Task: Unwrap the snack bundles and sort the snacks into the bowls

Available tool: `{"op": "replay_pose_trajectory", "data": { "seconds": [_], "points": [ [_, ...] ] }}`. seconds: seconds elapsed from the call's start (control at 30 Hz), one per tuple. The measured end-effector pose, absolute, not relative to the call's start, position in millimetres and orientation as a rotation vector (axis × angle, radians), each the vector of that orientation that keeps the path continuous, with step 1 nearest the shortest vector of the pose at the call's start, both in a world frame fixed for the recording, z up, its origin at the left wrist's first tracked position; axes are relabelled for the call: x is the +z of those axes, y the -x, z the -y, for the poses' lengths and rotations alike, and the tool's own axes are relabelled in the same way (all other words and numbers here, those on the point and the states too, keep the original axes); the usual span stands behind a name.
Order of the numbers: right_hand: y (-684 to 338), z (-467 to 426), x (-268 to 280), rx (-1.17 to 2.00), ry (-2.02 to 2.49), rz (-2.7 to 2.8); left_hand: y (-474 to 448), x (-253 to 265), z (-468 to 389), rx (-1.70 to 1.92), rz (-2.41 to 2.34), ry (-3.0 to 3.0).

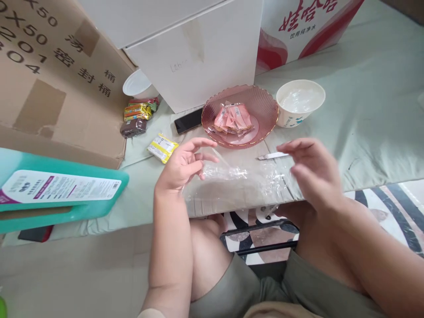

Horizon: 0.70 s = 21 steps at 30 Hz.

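A clear plastic bag [238, 174] lies crumpled along the near edge of the cloth-covered table, between my two hands. My left hand [187, 163] has its fingers curled at the bag's left end, and the film runs up to its fingertips. My right hand [314, 172], slightly blurred, hovers at the bag's right end with thumb and fingers apart. Just past its fingertips is a slim white utility knife [273, 156]. Behind the bag, a pink ribbed bowl [212, 97] holds several pink-wrapped packets [233, 118].
A paper tub [291, 118] with clear plastic inside stands right of the bowl. Left are a dark phone [188, 121], a yellow-and-white packet [162, 148], several wrapped snacks [137, 111] and a white lidded tub [141, 85]. Cartons [205, 57] line the back; a turquoise jug [112, 176] lies left.
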State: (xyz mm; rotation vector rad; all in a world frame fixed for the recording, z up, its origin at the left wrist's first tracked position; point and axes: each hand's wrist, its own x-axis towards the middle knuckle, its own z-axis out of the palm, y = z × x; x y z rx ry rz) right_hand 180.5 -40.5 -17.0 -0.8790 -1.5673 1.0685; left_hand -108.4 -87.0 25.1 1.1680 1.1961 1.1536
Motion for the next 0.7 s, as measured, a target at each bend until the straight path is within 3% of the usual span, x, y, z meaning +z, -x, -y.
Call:
{"op": "replay_pose_trajectory", "data": {
  "seconds": [0.1,0.2,0.3,0.4,0.57,0.7],
  "points": [
    [-166,58,6,1.027,0.865,1.939,96,53,99,1.021,-1.100,-1.364],
    [-158,60,10,1.304,0.837,2.056,93,72,103,1.106,-1.044,-1.423],
    [-159,52,-3,1.724,0.831,1.679,96,65,95,1.497,-0.933,-1.294],
    [-159,44,-21,1.794,0.922,1.171,90,34,83,1.654,-0.952,-0.925],
    [-153,37,-39,1.771,1.017,1.018,52,-14,86,1.229,-1.037,-0.709],
    [-145,43,-42,1.654,1.058,1.229,35,-19,90,1.079,-0.927,-0.757]
  ]
}}
